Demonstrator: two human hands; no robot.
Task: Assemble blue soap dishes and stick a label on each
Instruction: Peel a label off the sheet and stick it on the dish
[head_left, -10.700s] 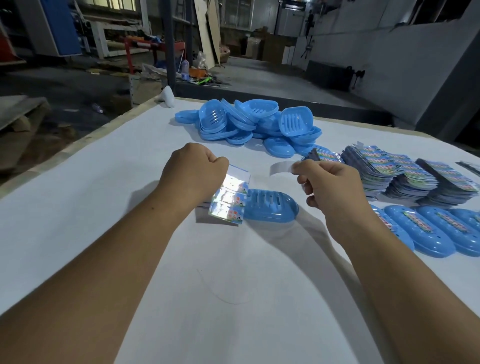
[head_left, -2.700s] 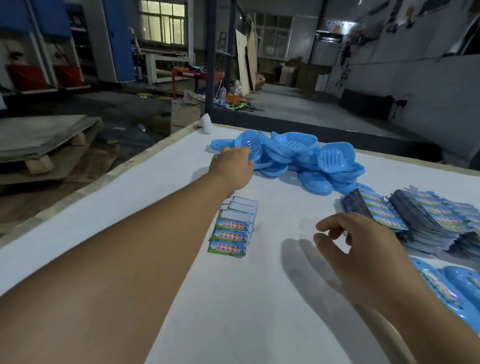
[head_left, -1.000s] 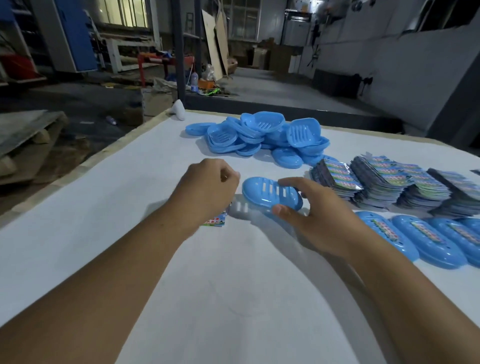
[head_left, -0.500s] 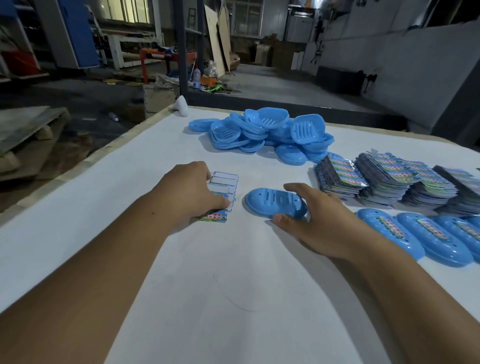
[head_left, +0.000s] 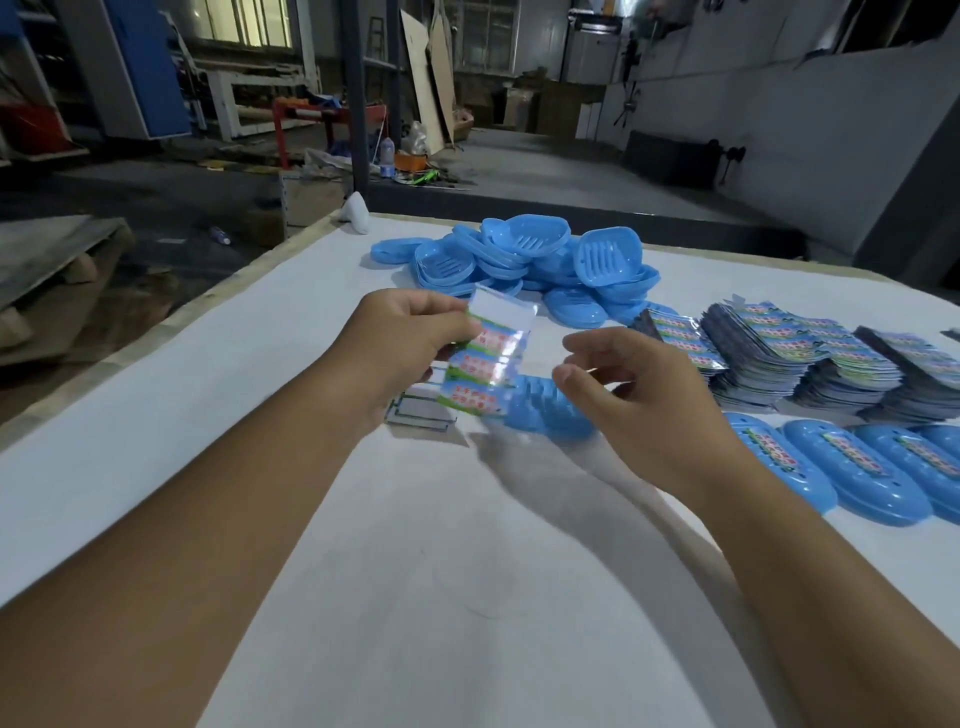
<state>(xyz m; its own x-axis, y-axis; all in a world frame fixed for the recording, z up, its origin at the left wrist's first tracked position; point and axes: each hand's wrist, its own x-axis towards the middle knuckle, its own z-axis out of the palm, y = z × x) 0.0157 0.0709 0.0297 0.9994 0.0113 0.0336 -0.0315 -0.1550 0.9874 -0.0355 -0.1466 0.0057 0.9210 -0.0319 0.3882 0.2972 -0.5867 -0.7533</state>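
- Peeling one label cleanly is the step in hand, I judge: in the head view the left hand (head_left: 410, 343) pinches the label sheet (head_left: 488, 358) up off the bench (head_left: 415, 597); best keep it taut.
- The right hand (head_left: 631, 400), fingers loosely curled and holding nothing, reaches toward the sheet's near edge; the assembled soap dish (head_left: 545, 410) lies just beneath it.
- Half a second earlier the sheet lay flat under the left hand and the right hand rested on the dish.

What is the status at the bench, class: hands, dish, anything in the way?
Left hand pinches label sheet above the table. Right hand open, empty, reaching toward it. Assembled dish unlabelled beneath. Nothing in the way.
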